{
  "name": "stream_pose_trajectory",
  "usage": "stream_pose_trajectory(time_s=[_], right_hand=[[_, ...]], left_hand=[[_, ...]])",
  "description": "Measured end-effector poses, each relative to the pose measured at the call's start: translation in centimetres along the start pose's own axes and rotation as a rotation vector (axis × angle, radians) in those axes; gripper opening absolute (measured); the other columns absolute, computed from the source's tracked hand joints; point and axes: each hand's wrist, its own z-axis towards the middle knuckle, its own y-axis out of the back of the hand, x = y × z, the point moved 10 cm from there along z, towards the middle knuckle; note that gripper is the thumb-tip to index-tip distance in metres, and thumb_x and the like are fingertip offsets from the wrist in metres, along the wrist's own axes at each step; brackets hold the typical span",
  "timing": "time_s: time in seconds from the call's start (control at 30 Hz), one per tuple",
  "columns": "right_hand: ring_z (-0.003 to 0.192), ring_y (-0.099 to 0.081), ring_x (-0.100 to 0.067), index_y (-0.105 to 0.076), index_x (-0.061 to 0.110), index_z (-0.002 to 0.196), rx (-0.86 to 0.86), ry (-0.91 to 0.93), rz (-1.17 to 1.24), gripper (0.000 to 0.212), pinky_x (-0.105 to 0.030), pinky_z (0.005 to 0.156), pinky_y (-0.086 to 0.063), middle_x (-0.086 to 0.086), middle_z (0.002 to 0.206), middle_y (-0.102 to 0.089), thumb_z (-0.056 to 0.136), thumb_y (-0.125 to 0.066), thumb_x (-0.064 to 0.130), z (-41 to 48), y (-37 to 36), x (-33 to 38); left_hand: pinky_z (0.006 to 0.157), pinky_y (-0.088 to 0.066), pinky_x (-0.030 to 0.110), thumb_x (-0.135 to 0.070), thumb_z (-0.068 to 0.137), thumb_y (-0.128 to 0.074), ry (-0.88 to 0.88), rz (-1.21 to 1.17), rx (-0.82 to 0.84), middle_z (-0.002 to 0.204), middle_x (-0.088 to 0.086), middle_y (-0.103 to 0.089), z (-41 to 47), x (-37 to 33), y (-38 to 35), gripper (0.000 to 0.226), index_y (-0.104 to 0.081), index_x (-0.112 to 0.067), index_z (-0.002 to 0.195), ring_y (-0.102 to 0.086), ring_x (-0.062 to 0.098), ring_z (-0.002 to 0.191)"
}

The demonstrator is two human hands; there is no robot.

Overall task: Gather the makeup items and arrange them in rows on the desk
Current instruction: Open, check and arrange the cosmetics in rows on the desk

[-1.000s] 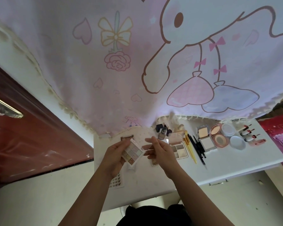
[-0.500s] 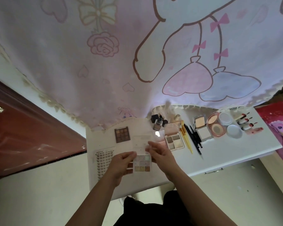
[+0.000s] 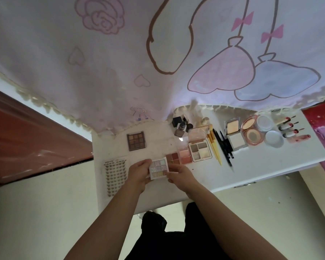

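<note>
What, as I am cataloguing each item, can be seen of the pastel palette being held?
The pastel palette is small and square, with a white plastic-looking frame and nine pans in a three-by-three grid: pale pink, lilac, mint and yellow. No lid shows. It faces up, roughly level, over the front of the desk, left of a brown-red palette. The left grip holds its left edge, the right grip its right edge.

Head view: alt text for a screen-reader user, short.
A person's left hand and right hand hold a pastel eyeshadow palette by its side edges over a white desk. Other palettes, brushes, compacts and lipsticks lie along the desk, below a cartoon-print curtain.
</note>
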Motion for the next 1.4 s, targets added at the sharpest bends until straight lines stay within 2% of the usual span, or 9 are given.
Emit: stream_pose_trajectory(time_s=[0.17,0.27,0.47,0.67,0.83,0.97,1.13,1.2,1.4], right_hand=[[0.091,-0.061,-0.005,-0.070,0.018,0.119,0.001,0.018,0.010,0.041,-0.014,0.074,-0.046,0.001,0.113,-0.071,0.090,-0.050,-0.003,0.4,-0.8,0.6],[0.093,-0.060,-0.018,-0.068,0.005,0.115,-0.035,0.013,0.044,0.031,-0.028,0.081,-0.048,-0.015,0.114,-0.069,0.091,-0.051,-0.004,0.5,-0.8,0.2],[0.098,-0.062,-0.013,-0.067,0.031,0.100,-0.066,-0.038,0.154,0.032,-0.040,0.100,-0.050,0.011,0.103,-0.069,0.094,-0.055,0.002,0.9,-0.1,-1.3],[0.095,-0.062,-0.015,-0.064,0.013,0.126,-0.124,-0.096,0.260,0.035,-0.036,0.090,-0.055,-0.003,0.116,-0.065,0.093,-0.057,0.005,1.1,0.9,-3.0],[0.089,-0.062,-0.015,-0.066,0.014,0.122,-0.137,-0.112,0.237,0.031,-0.036,0.085,-0.056,0.000,0.110,-0.067,0.092,-0.057,0.008,1.5,1.2,-3.2],[0.092,-0.061,-0.014,-0.066,0.018,0.121,-0.136,-0.120,0.190,0.030,-0.035,0.087,-0.054,0.002,0.113,-0.067,0.093,-0.058,0.013,1.8,1.4,-3.4],[0.111,-0.059,-0.018,-0.063,0.020,0.129,-0.136,-0.108,0.074,0.036,-0.042,0.103,-0.049,0.003,0.124,-0.064,0.094,-0.059,0.019,1.5,1.3,-3.0],[0.112,-0.058,-0.018,-0.061,0.020,0.132,-0.128,-0.094,0.033,0.037,-0.035,0.100,-0.048,0.004,0.122,-0.063,0.095,-0.057,0.019,1.4,1.2,-2.8],[0.114,-0.056,-0.016,-0.060,0.020,0.133,-0.124,-0.084,-0.066,0.037,-0.030,0.100,-0.042,0.004,0.122,-0.062,0.095,-0.058,0.021,1.7,1.1,-2.5]], left_hand=[[0.079,-0.059,0.047,-0.020,0.092,-0.066,-0.080,0.075,-0.122,0.091,0.013,-0.074,1.3,-0.8,1.3,0.014,-0.072,-0.008,0.093,-0.071,0.028,0.082],[0.083,-0.057,0.053,-0.019,0.087,-0.065,-0.137,0.205,-0.205,0.091,0.012,-0.074,1.8,-1.3,2.2,0.012,-0.073,-0.018,0.078,-0.071,0.031,0.088],[0.107,-0.040,0.033,-0.012,0.090,-0.055,-0.204,0.455,-0.255,0.140,0.010,-0.055,-0.2,-2.7,1.2,0.044,-0.057,-0.004,0.133,-0.051,0.026,0.128],[0.097,-0.043,0.056,-0.005,0.084,-0.045,-0.229,0.543,-0.242,0.126,0.027,-0.053,-0.1,-2.5,0.8,0.039,-0.051,0.012,0.117,-0.050,0.042,0.119],[0.096,-0.049,0.038,-0.016,0.090,-0.052,-0.348,0.683,-0.216,0.128,0.006,-0.060,-0.5,-4.7,1.0,0.039,-0.059,-0.011,0.128,-0.059,0.028,0.113],[0.097,-0.042,0.043,-0.015,0.088,-0.058,-0.676,1.130,-0.302,0.143,0.012,-0.036,-0.7,-9.2,0.5,0.056,-0.041,-0.012,0.141,-0.039,0.032,0.129],[0.117,-0.018,0.049,-0.012,0.088,-0.056,-0.660,1.571,-0.162,0.161,0.009,0.020,2.8,-11.2,-0.6,0.089,0.000,-0.018,0.156,0.013,0.029,0.149],[0.117,-0.019,0.049,-0.012,0.087,-0.056,-0.623,1.635,-0.096,0.162,0.009,0.014,3.8,-11.5,-0.8,0.089,0.001,-0.019,0.156,0.010,0.029,0.150],[0.095,-0.042,0.045,-0.025,0.073,-0.072,-0.675,1.449,-0.203,0.138,0.012,-0.043,3.1,-12.8,0.6,0.083,-0.033,-0.015,0.146,-0.043,0.033,0.123]])
